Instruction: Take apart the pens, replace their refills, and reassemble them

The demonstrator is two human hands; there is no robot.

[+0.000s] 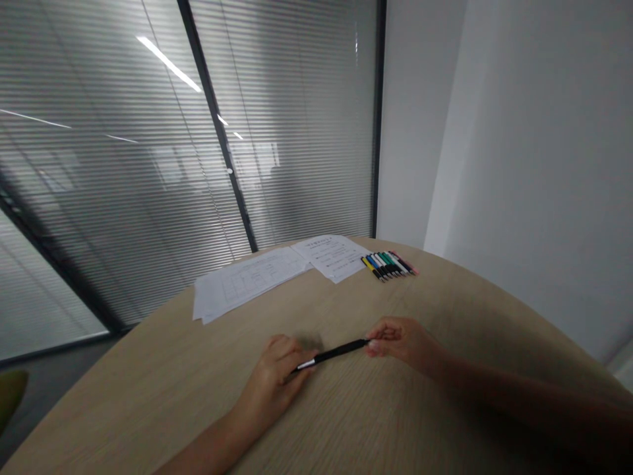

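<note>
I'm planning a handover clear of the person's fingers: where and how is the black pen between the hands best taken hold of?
Probably at the exposed middle of the black pen, with the grip coming from above and closing across its narrow width: it is thin and straight, and the left hand and right hand are at its two ends.

Your left hand [274, 369] is bent, its thumb [299, 378] below the curled fingers [287, 348]. Right of that hand, your right hand [394, 340] pinches, its forearm [504, 389] stretching away from your left.
</note>
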